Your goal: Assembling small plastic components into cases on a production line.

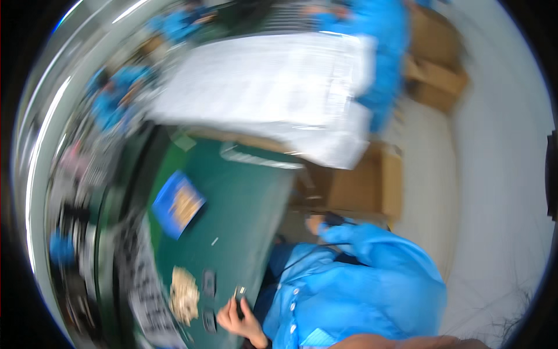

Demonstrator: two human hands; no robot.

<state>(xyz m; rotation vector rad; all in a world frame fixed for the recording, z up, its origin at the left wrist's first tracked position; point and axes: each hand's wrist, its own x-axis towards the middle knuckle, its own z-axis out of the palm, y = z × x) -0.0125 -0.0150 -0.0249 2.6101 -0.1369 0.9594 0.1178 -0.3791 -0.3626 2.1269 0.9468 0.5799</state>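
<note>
I'm pinching a small piece (240,292) in my left grip (238,321) over the worktop (232,215), seemingly mid-work, two dark pieces (209,283) are lying at ten and eight o'clock, perhaps pending, and my right grip (315,224) at two is looking too blurred to tell.

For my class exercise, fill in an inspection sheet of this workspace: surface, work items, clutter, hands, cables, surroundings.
Surface: green tabletop, image blurred.
Work items: two small dark rectangular pieces lie apart, beside a pale tan pile; a blue bin holds tan items, kind unclear.
Clutter: small white scrap; white strip near the far edge.
Hands: left hand pinches a small part with shiny tips; right hand is right of the tabletop, grip unclear.
Cables: thin dark cord, apparently across the blue smock.
Surroundings: white sheeting, open cardboard box, co-workers in blue.
</note>
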